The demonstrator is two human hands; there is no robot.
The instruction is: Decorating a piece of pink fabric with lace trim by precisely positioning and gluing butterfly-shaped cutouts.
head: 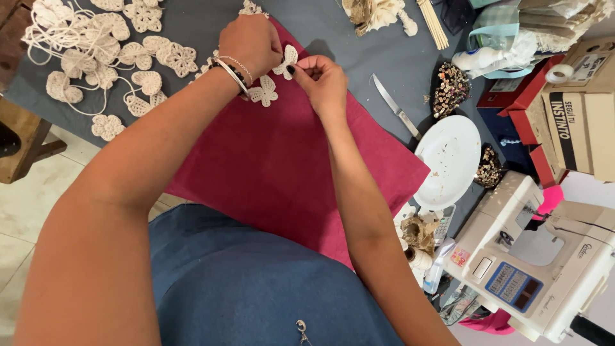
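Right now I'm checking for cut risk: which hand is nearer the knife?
The right hand. It is left of the knife, apart from it, pinching a crocheted butterfly. The left hand is farther left.

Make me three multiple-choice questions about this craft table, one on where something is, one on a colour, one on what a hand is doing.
1. Where does the knife lie?
A. On the grey table cover beside the red cloth
B. On the white plate
C. On the sewing machine

2. What colour is the cloth under the hands?
A. Yellow
B. Dark red
C. Green

3. What is the right hand doing?
A. Resting flat
B. Holding the knife
C. Pinching a cream crochet butterfly

Answers: 1 A, the knife rests on grey cover, right of the cloth. 2 B, the cloth is dark red. 3 C, fingertips close on the butterfly; the left hand meets it too.
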